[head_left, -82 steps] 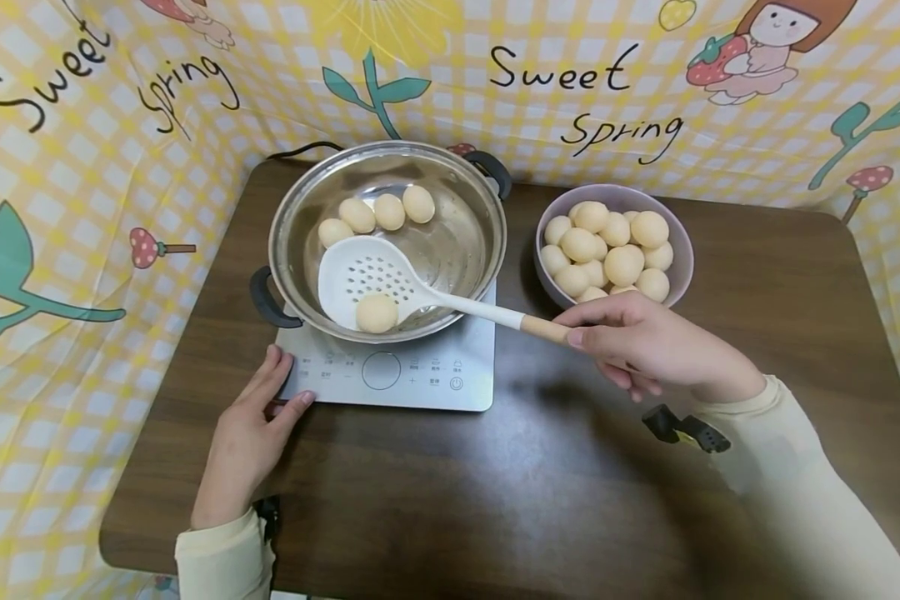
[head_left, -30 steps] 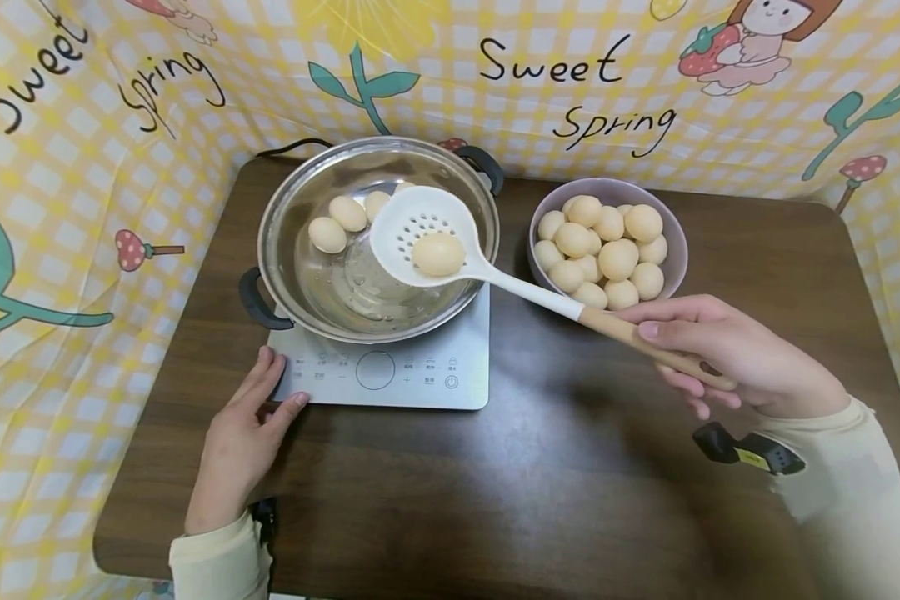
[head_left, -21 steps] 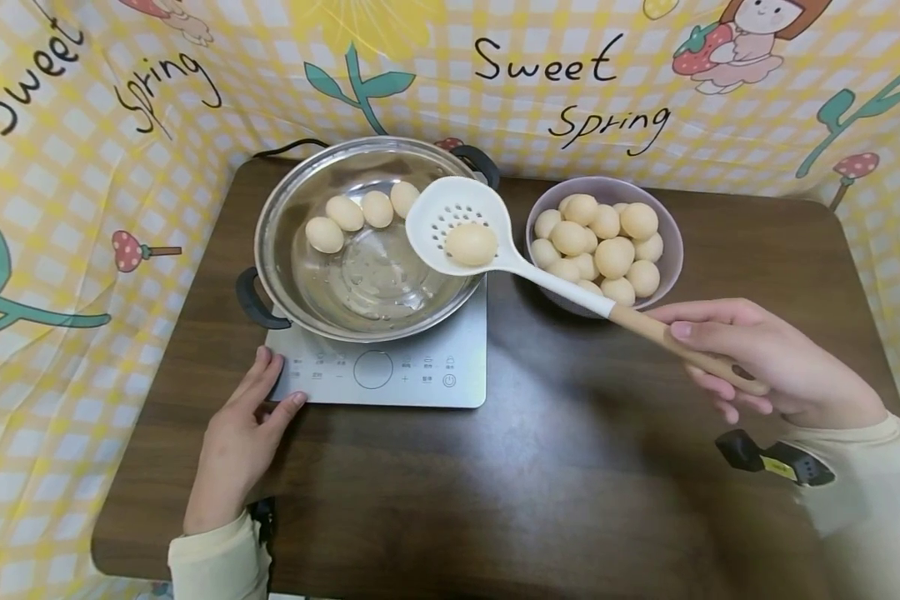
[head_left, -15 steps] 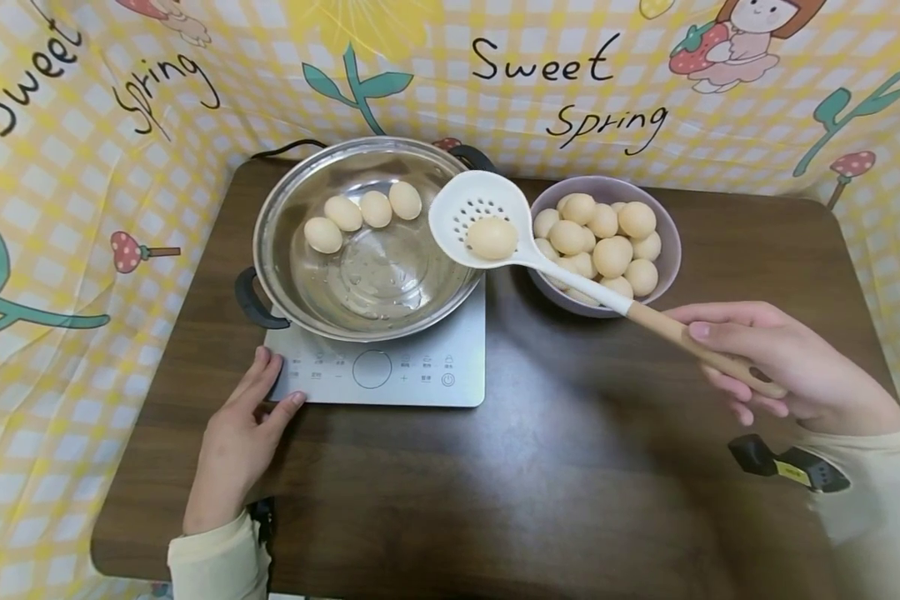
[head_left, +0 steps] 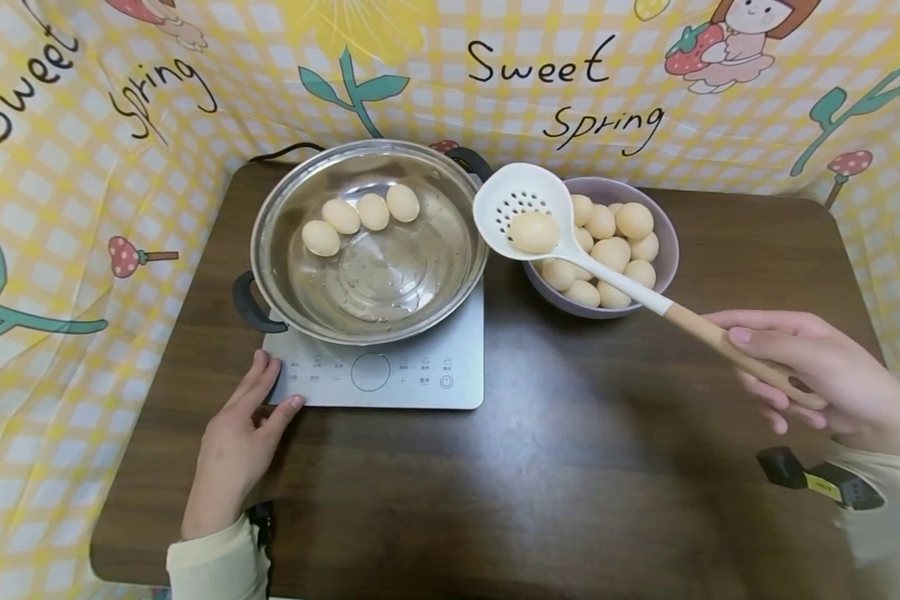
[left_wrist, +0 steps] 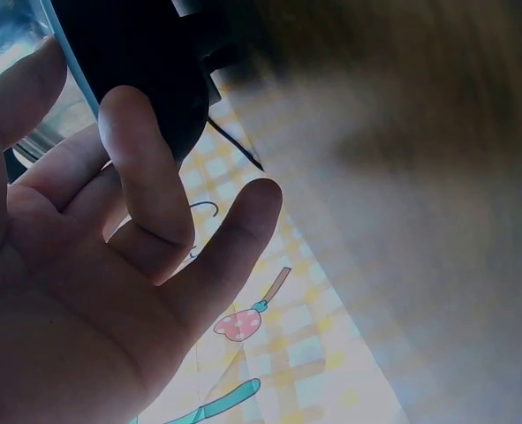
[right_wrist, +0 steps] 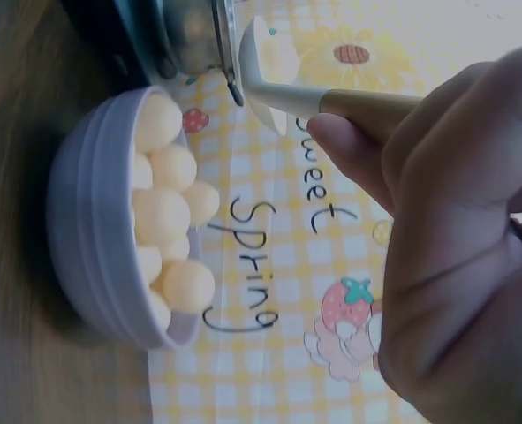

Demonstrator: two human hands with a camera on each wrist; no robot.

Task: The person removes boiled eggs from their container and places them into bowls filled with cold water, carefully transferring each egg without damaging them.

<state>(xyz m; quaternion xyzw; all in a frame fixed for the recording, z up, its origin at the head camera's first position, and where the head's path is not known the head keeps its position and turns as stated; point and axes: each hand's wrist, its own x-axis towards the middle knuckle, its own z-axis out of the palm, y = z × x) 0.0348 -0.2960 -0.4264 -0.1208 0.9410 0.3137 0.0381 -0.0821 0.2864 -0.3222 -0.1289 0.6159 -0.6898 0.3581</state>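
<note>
My right hand [head_left: 817, 367] holds the wooden handle of a white skimmer [head_left: 523, 187] with a perforated bowl. One pale egg [head_left: 534, 232] lies in it, above the left rim of a purple bowl [head_left: 540, 293] piled with eggs [head_left: 611, 254]. In the right wrist view the skimmer [right_wrist: 287, 97] is raised higher than the bowl [right_wrist: 88, 221]. My left hand [head_left: 232, 446] rests at the front left corner of a silver induction cooker [head_left: 427, 379], thumb at its front edge and fingers along the side. Several eggs [head_left: 373, 212] lie in the steel pot [head_left: 390, 317] on the cooker.
The pot's black handles [head_left: 251, 304] stick out at the left and back right. A black cord [head_left: 288, 151] runs behind the pot. Patterned yellow checked cloth [head_left: 420, 100] lines the back and sides of the brown wooden table [head_left: 540, 492].
The right hand has lifted the skimmer with the egg out of the pot and carried it right, to over the purple bowl's left side. The left hand stays at the cooker's corner.
</note>
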